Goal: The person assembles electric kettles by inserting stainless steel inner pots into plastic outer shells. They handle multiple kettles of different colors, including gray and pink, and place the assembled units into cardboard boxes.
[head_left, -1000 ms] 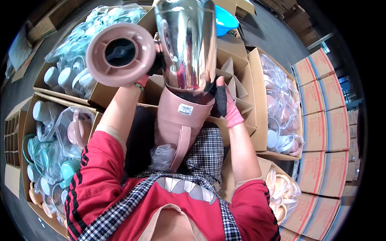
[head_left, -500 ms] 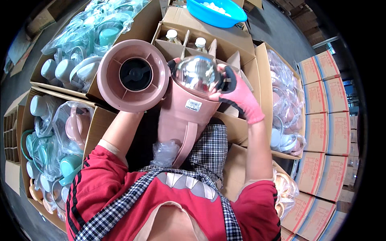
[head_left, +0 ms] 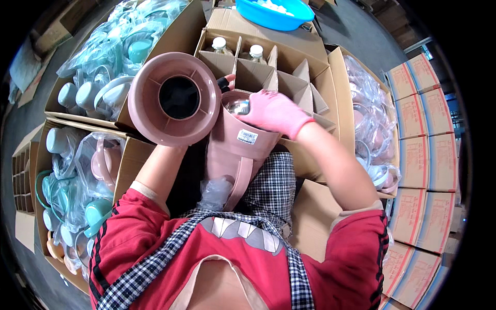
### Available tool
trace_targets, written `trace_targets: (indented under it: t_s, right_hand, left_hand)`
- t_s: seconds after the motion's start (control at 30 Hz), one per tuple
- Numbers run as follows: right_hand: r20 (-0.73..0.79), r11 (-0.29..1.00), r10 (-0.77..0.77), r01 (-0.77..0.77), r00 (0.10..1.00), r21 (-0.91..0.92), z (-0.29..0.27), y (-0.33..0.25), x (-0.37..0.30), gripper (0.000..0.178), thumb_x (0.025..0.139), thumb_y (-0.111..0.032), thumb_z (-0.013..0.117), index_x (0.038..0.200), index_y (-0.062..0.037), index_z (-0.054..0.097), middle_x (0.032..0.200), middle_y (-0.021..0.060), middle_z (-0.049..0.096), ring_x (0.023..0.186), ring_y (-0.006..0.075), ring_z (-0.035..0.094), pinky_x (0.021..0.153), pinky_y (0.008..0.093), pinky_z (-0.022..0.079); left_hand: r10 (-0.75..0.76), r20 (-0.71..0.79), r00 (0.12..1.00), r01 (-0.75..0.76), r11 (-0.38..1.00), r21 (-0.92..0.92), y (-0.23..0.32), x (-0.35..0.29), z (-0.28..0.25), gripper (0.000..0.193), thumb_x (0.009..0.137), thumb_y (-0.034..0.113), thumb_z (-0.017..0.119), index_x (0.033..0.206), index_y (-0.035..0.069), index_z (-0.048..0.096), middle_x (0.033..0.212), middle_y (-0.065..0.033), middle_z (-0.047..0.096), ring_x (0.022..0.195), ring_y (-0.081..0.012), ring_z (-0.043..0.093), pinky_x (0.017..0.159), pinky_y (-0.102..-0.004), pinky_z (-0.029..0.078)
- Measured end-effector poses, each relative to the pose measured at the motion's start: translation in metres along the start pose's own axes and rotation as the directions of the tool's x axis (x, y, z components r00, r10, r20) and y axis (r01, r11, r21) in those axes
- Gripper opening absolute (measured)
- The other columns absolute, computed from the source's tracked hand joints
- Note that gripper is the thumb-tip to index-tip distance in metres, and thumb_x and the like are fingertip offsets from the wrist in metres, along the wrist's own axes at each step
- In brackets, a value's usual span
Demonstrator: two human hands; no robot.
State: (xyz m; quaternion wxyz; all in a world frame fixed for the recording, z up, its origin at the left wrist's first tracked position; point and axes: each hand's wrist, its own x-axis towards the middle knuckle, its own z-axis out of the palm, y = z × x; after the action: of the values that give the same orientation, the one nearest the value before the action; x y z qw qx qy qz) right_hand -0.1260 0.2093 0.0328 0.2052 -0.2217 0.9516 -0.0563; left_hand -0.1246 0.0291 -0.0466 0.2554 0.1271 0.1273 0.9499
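Note:
A pink thermos jug (head_left: pixel 227 150) with a side handle and a small label stands tilted against my lap, its wide opening facing up. Inside that opening, part of a shiny silver liner (head_left: pixel 238 107) shows. My right hand (head_left: pixel 276 111), in a pink glove with a black palm, is closed over the liner at the rim; its fingertips are hidden. My left hand (head_left: pixel 226 83) is mostly behind a pink round thermos base (head_left: pixel 147 98), which has spokes around a dark centre. That hand holds the base beside the jug, and its black-covered fingertips show past the base's edge.
Ahead is a divided carton (head_left: pixel 258 75) with white-capped bottles (head_left: pixel 257 53). A blue basin (head_left: pixel 274 18) of small white pieces sits beyond. Cartons of wrapped teal and pink jug parts (head_left: pixel 106 160) flank me on the left, another (head_left: pixel 369 113) on the right, beside stacked boxes (head_left: pixel 408 160).
The silver liner has gone down into the jug, from standing above its rim. My right hand has moved left and over the opening. The pink base stays in my left hand.

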Motion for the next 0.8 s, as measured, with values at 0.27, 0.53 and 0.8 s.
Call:
trace_targets:
  t_s: [0.27,0.53,0.8]
  right_hand:
    - [-0.246,0.132,0.153,0.227,0.957,0.965,-0.015,0.029,-0.022,0.065,0.084,-0.056,0.035,0.109,0.0010,0.052,0.108,0.0100,0.055,0.097,0.0153,0.052,0.086,0.0281,0.041]
    - [-0.551,-0.076,0.297,0.594,0.780,0.801,0.058,0.090,0.007,0.068,0.086,-0.056,0.033,0.107,0.0065,0.051,0.104,0.0134,0.056,0.094,0.0176,0.053,0.086,0.0286,0.042]
    - [-0.424,-0.159,0.252,0.470,0.870,0.868,0.080,0.088,0.005,0.052,0.090,-0.040,0.035,0.111,0.0055,0.048,0.108,0.0156,0.055,0.096,0.0194,0.054,0.086,0.0300,0.042]
  left_hand:
    - [0.616,0.065,0.785,-0.485,0.547,0.682,0.018,0.026,-0.001,0.042,0.081,-0.002,0.041,0.123,-0.002,0.038,0.120,-0.0140,0.045,0.107,-0.0205,0.047,0.091,-0.0303,0.038]
    - [-0.064,0.199,0.978,-0.166,0.340,0.926,0.016,0.027,0.028,0.088,0.069,0.031,0.069,0.136,0.006,0.019,0.128,-0.0085,0.035,0.116,-0.0175,0.035,0.098,-0.0298,0.027]
    - [0.051,0.132,0.990,-0.133,0.021,0.991,-0.003,0.009,0.013,0.063,0.073,0.028,0.065,0.122,0.001,0.038,0.127,-0.0167,0.033,0.125,-0.0271,0.026,0.102,-0.0352,0.021]
